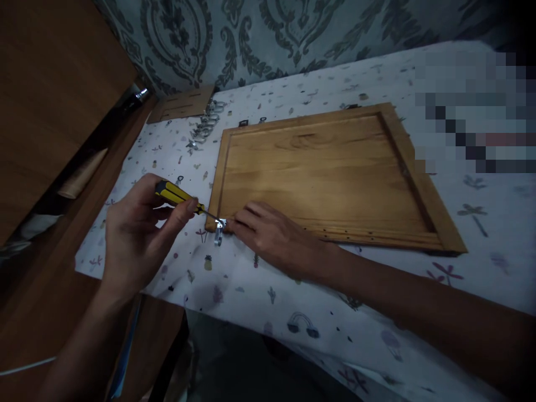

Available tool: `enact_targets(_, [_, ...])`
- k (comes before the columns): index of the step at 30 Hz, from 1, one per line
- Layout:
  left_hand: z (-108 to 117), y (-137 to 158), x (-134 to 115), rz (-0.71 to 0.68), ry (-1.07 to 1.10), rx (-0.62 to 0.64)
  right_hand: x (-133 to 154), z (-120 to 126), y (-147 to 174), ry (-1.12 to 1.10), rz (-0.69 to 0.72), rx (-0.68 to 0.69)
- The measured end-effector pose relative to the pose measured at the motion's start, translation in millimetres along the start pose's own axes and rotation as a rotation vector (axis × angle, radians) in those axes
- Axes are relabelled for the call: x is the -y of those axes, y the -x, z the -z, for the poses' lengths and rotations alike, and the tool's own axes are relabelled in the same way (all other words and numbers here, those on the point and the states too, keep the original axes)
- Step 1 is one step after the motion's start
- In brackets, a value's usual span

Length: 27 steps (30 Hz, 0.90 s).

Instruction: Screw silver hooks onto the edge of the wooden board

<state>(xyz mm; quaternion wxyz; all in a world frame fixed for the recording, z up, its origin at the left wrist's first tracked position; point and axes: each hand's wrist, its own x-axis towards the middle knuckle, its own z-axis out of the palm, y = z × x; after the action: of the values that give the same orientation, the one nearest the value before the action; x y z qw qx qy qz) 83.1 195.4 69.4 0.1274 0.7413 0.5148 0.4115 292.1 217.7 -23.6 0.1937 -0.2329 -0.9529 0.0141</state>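
Two bare hands work at the near left corner of a framed wooden board point(310, 167) lying flat on a desk point(243, 290) covered in white printed cloth. The left hand point(142, 234) has its fingers curled around the yellow and black handle of a screwdriver point(176, 194). The shaft slants down to the right, its tip at a small metal bracket point(218, 233) on that corner, with part overhanging the edge. The right hand point(268, 231) lies over the board's near edge, fingertips bunched beside the bracket; whether they pinch it, I cannot tell. Any screw is too small to make out.

The shaft looks rather low, so raising the handle in line with the screw should give a better bite. Firm downward pressure, slow turns and the right fingertips clear of the tip would help against slips.

Beyond the board's far left corner lie loose metal pieces point(205, 125) and a piece of cardboard point(182, 106). A wooden cabinet point(54, 84) stands at left, perhaps limiting that elbow. Dim light makes detail hard to see.
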Motion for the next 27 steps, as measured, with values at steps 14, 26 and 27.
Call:
enact_targets(14, [12,-16,13,-0.049,0.032,0.202,0,-2,-1,-0.029,-0.008,-0.033])
enact_targets(26, [14,-16,8,-0.095,0.011,0.21,0,-2,0,-0.02,0.0,-0.035])
enact_targets(27, [16,-15,6,-0.083,0.02,0.182,0,-2,0,-0.022,0.002,-0.044])
